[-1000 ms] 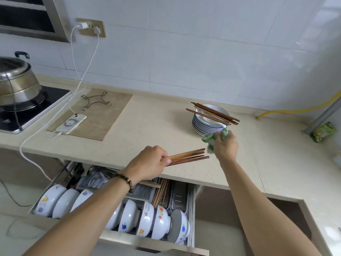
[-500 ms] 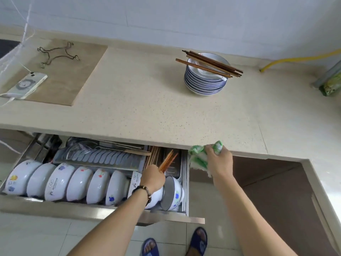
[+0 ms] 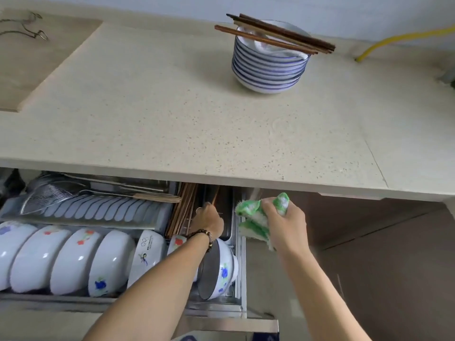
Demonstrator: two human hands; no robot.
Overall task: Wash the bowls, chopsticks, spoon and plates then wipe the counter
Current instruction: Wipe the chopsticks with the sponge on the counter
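Observation:
My left hand (image 3: 208,220) reaches down into the open pull-out drawer (image 3: 221,313), fingers curled over the chopstick tray, with brown chopsticks (image 3: 216,196) sticking out past its fingertips. More chopsticks (image 3: 182,207) lie in that tray. My right hand (image 3: 285,220) grips a green and white cloth (image 3: 256,217) just below the counter edge. Several white flowered bowls (image 3: 73,259) stand on edge in the drawer's front row. On the beige counter (image 3: 172,119) stands a stack of blue-rimmed plates (image 3: 268,67) with several dark chopsticks (image 3: 273,35) laid across the top.
A metal strainer and ladles (image 3: 49,193) lie in the drawer's back part above a grey plate rack (image 3: 98,212). A brown mat (image 3: 32,57) with a wire trivet (image 3: 24,28) lies at the counter's far left. A yellow hose (image 3: 398,40) runs along the wall at right.
My left hand carried the chopsticks from the counter edge down into the drawer's chopstick tray. My right hand with the cloth dropped from beside the plates to below the counter edge.

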